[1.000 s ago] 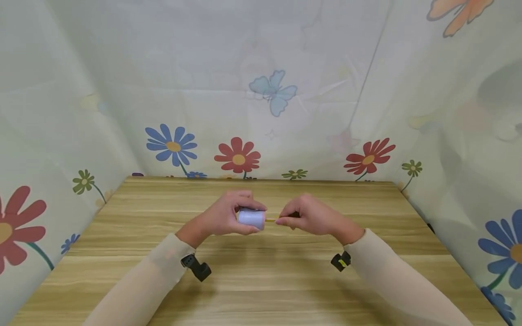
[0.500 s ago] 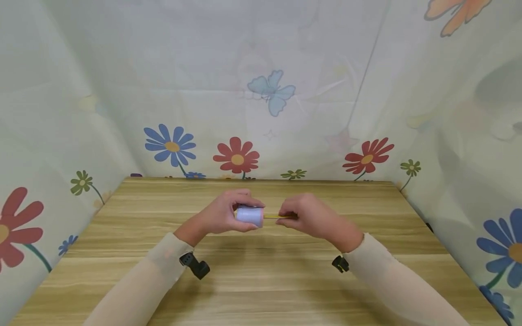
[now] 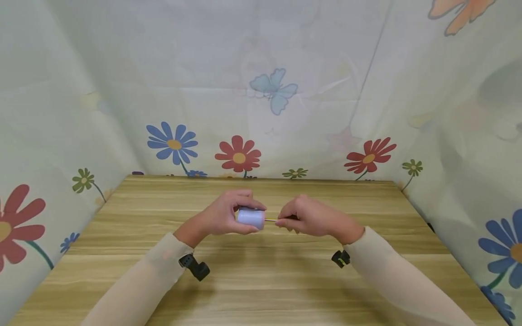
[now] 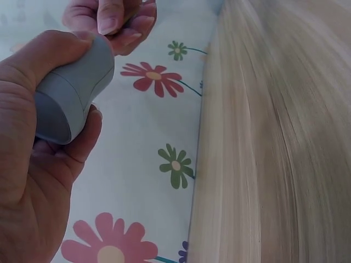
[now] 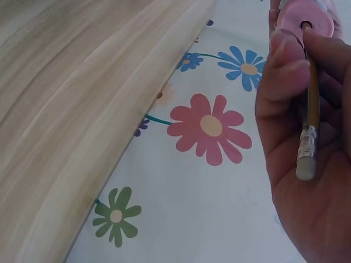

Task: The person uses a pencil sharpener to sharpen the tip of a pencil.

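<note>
My left hand (image 3: 222, 216) grips a lavender pencil sharpener (image 3: 250, 218) above the wooden table, fingers over its top and thumb underneath. The sharpener lies sideways, its pink end (image 5: 321, 16) facing my right hand (image 3: 313, 218). A yellow pencil (image 3: 271, 220) stands in the hole of that end, and my right thumb and fingers pinch it just outside. In the right wrist view the pencil's metal band and pale eraser (image 5: 306, 167) stick out toward the palm. The left wrist view shows the sharpener's grey-looking body (image 4: 77, 87) between thumb and fingers; the pencil's tip is hidden inside.
The wooden table (image 3: 261, 280) spreads below both hands. Flower-printed cloth (image 3: 306, 117) hangs behind its back edge and along both sides. Black wrist cameras (image 3: 195, 267) are strapped over the sleeves.
Half a second ago the right fingers were spread a little wider along the pencil; now they pinch it closer and have rolled slightly. The left hand and sharpener have hardly moved.
</note>
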Motion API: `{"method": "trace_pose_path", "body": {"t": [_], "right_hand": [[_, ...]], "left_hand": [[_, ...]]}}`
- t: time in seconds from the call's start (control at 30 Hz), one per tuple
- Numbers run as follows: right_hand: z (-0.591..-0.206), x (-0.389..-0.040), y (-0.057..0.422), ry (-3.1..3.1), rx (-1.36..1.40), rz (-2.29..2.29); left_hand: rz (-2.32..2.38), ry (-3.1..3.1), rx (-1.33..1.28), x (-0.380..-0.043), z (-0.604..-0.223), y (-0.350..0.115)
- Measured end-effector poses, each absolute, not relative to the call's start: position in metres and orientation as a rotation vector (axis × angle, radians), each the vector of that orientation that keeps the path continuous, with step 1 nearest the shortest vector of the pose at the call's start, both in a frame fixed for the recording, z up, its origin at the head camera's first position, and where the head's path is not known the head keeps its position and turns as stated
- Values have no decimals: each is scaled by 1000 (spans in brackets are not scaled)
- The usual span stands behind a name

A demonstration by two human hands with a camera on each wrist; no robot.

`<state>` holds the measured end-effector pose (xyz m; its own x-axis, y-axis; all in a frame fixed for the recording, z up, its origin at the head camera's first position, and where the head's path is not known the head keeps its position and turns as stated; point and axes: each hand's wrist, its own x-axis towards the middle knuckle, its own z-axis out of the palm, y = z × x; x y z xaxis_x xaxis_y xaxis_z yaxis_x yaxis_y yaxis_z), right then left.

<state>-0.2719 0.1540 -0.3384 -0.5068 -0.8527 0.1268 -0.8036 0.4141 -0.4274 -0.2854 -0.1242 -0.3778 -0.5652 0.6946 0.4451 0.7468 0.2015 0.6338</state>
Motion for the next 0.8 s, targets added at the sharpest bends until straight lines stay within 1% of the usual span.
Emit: {"method": "trace_pose_path", "body": {"t": [0.2,0.33,0.43,0.63,0.8], "right_hand": [[-338,-271,148,2659,-1367,-595],[-339,-266,146,2795,-1297,-695],[-339,-262,146,2871,-1336,-710],[-336,-260,147,2870,-1521,-646],[-332,-264,149,2721,-1489,-692]], "left_hand": [[-1321,-2424,-1400,-288,-381,-126],[-1321,-2459,-1358,-288,-382,-127],[-1327,-2464,-1338,-287,-381,-128],[-1343,-2422,-1351,-284,-377,-127],[-1313,-2381,-1378,-284,-378,-127]]}}
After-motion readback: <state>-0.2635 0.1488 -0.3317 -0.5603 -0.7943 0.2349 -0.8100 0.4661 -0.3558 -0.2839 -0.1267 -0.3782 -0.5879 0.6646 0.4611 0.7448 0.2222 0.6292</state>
